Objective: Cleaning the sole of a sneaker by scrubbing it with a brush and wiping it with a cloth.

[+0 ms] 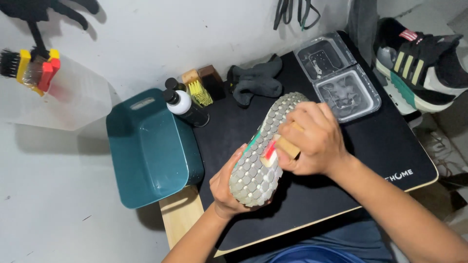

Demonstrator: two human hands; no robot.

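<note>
A sneaker [261, 160] is turned sole up over a black mat [370, 146], its grey studded sole facing me with a red and green patch at mid-sole. My left hand [223, 187] grips the shoe from below at its near end. My right hand [312, 139] holds a wooden-handled brush [287, 146] pressed against the middle of the sole. The brush's bristles are hidden by my fingers.
A dark teal plastic basin [151, 151] stands left of the mat. Behind it are two bottles [183, 104], a yellow-bristled brush [197, 90] and dark gloves [256, 80]. A clear lidded tray [339, 78] sits at the back right, and a second sneaker [419, 68] beyond it.
</note>
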